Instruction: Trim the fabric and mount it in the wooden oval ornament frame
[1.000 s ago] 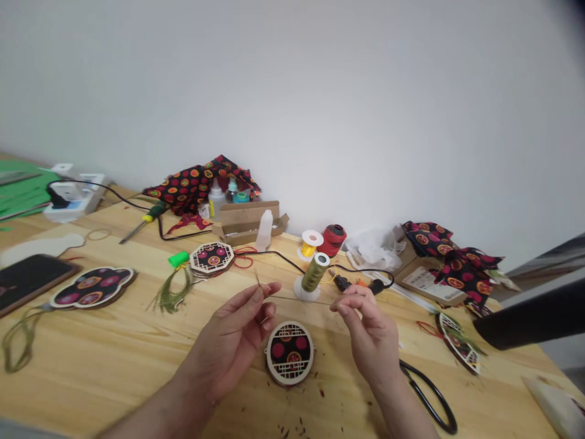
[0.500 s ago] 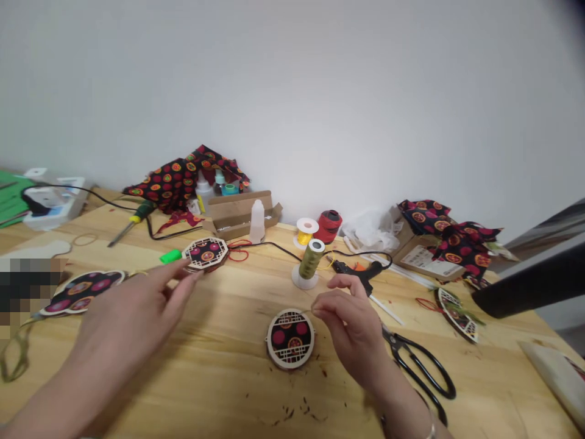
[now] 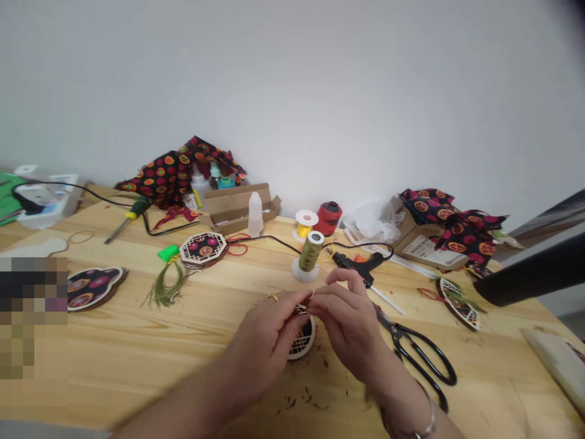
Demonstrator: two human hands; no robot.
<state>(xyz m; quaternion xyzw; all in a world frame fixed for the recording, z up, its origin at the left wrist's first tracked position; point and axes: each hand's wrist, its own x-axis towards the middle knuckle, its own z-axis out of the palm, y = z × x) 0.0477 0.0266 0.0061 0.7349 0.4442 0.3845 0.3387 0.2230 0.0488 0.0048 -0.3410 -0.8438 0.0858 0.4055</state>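
My left hand (image 3: 269, 338) and my right hand (image 3: 350, 323) meet fingertip to fingertip over a round wooden lattice ornament (image 3: 302, 341) with dark patterned fabric, which lies on the wooden table (image 3: 137, 347) and is mostly hidden under them. Both hands are closed in a pinch; what they pinch is too small to make out. A ring shows on a left finger. Just beyond the hands stands an olive-green thread spool (image 3: 311, 253) on a white base.
Black scissors (image 3: 418, 360) lie right of my right hand. A glue gun (image 3: 361, 267) with black cord, yellow spool (image 3: 305, 223), red spool (image 3: 329, 217), an octagonal ornament (image 3: 203, 249), green tassel (image 3: 165, 283), cardboard box (image 3: 237, 207), screwdriver (image 3: 123, 219) and patterned fabric (image 3: 180, 167) lie behind.
My left hand came back from the octagonal ornament on the left to the middle and joined my right hand over the round ornament, which it now covers.
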